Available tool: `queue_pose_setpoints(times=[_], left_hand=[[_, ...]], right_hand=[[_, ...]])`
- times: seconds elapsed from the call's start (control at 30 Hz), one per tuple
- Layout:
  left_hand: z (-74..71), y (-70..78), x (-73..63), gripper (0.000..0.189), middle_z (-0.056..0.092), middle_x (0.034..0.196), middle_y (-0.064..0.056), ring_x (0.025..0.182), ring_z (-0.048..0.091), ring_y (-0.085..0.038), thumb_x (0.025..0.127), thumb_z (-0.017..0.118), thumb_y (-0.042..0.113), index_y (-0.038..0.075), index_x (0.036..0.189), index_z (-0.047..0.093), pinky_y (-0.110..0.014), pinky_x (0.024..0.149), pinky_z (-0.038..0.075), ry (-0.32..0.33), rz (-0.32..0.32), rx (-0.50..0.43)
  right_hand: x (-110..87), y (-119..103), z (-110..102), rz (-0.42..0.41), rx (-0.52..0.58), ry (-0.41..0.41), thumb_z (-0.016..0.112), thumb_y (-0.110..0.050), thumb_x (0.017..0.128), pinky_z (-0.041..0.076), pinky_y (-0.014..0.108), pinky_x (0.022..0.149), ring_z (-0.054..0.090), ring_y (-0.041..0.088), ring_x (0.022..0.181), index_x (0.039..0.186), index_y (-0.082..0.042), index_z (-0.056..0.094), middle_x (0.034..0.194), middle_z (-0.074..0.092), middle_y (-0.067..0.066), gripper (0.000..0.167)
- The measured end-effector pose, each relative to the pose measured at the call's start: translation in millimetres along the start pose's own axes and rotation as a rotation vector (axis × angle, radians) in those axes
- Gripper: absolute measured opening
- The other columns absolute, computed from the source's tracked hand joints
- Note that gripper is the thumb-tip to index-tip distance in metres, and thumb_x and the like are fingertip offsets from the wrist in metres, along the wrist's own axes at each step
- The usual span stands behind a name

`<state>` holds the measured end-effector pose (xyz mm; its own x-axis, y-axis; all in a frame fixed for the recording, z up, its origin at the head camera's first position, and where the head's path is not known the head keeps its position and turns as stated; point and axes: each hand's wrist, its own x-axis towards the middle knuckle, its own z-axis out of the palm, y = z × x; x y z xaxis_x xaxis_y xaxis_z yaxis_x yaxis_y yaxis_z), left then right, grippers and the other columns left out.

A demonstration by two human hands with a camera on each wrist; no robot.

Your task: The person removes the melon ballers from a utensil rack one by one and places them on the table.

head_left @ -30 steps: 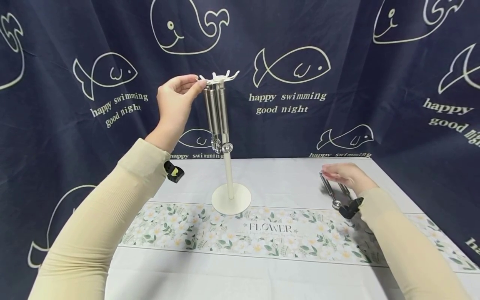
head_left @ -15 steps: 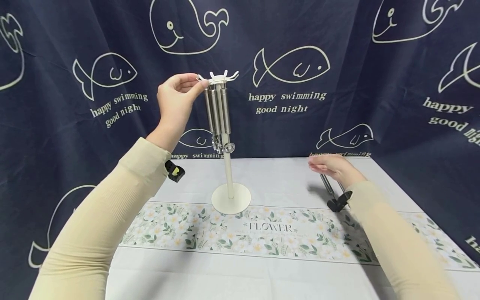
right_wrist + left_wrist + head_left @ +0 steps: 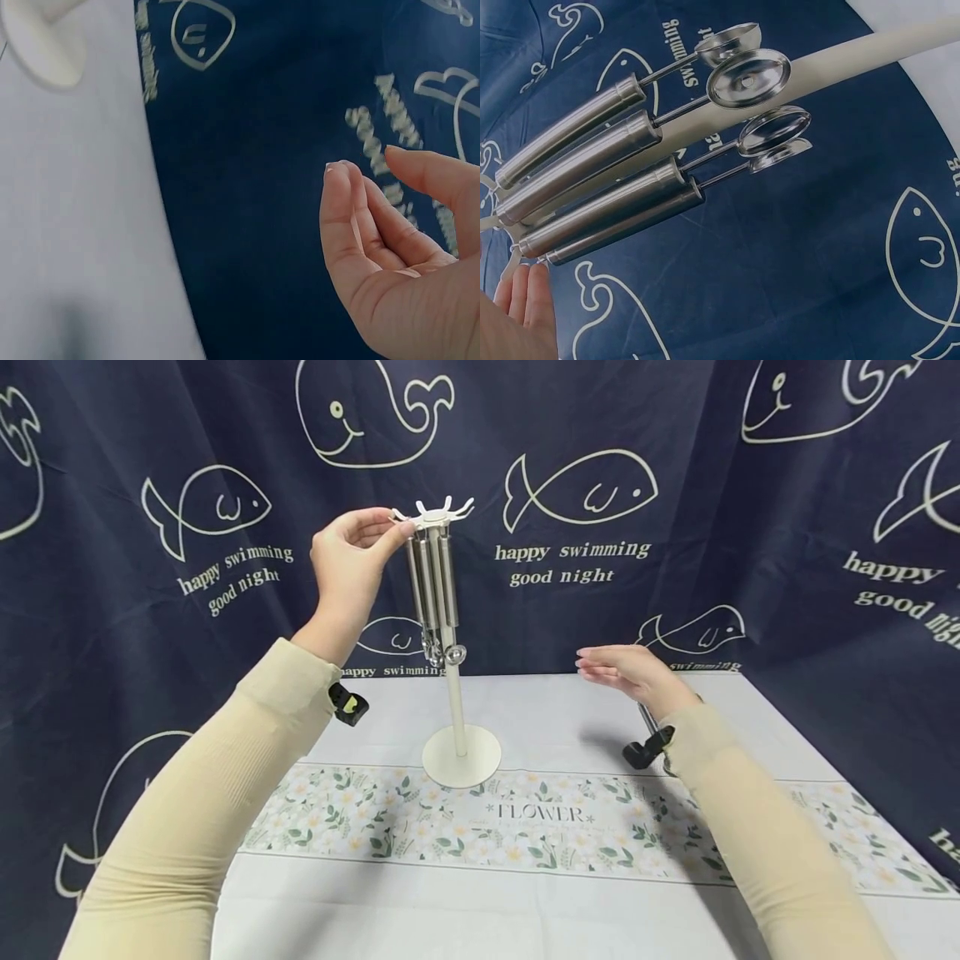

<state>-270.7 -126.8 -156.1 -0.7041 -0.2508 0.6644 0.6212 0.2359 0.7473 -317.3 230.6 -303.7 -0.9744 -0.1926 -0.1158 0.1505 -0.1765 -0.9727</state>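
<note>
My left hand (image 3: 351,568) pinches a hook arm at the top of a white utensil stand (image 3: 456,710). Several steel melon ballers (image 3: 433,581) hang from its hooks right beside the fingers. Their round scoops point down, one with a small hole in the middle, as the left wrist view shows with the nearest scoop (image 3: 748,79). My right hand (image 3: 633,675) is in the air over the table, right of the stand, holding nothing; thumb and fingers (image 3: 341,217) are apart in the right wrist view. Behind that wrist lies a steel utensil (image 3: 647,718), mostly hidden.
The stand's round base (image 3: 461,768) rests on a white-covered table (image 3: 390,902). A flowered runner (image 3: 525,827) crosses the table in front. A dark blue curtain (image 3: 570,618) with fish drawings closes off the back and sides.
My right hand has moved left and up, away from the utensils lying at the right. My left hand stays at the stand's top, which turned slightly with the hanging melon ballers.
</note>
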Motion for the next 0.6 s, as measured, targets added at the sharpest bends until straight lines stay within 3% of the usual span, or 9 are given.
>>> queue_pose_setpoints(times=[0.17, 0.4, 0.6], left_hand=[[0.4, 0.7, 0.0, 0.034, 0.072, 0.085, 0.004, 0.079, 0.067, -0.004, 0.074, 0.085, 0.019, 0.003, 0.102, 0.073, -0.016, 0.078, 0.055, 0.004, 0.005, -0.011], [-0.4, 2.0, -0.7, 0.034, 0.072, 0.085, 0.004, 0.079, 0.067, -0.004, 0.075, 0.085, 0.018, 0.002, 0.103, 0.073, -0.017, 0.079, 0.055, 0.008, -0.004, -0.010], [-1.1, 1.3, -2.7, 0.035, 0.072, 0.087, 0.002, 0.081, 0.067, -0.005, 0.076, 0.084, 0.019, 0.003, 0.104, 0.073, -0.017, 0.080, 0.055, 0.002, 0.001, 0.002]], right_hand=[[0.1, -10.9, 30.2, -0.055, -0.030, -0.047, 0.066, -0.001, 0.090, 0.058, 0.027, 0.086, 0.071, 0.018, 0.089, 0.098, -0.003, 0.072, 0.090, 0.072, 0.008, 0.010], [0.9, -25.5, 75.5, -0.139, -0.051, -0.051, 0.068, -0.007, 0.090, 0.057, 0.029, 0.089, 0.071, 0.021, 0.092, 0.115, 0.002, 0.064, 0.094, 0.072, 0.008, 0.027], [-2.6, -34.0, 98.4, -0.187, -0.041, -0.094, 0.065, -0.007, 0.092, 0.058, 0.030, 0.088, 0.070, 0.021, 0.092, 0.130, 0.008, 0.053, 0.099, 0.069, 0.010, 0.043]])
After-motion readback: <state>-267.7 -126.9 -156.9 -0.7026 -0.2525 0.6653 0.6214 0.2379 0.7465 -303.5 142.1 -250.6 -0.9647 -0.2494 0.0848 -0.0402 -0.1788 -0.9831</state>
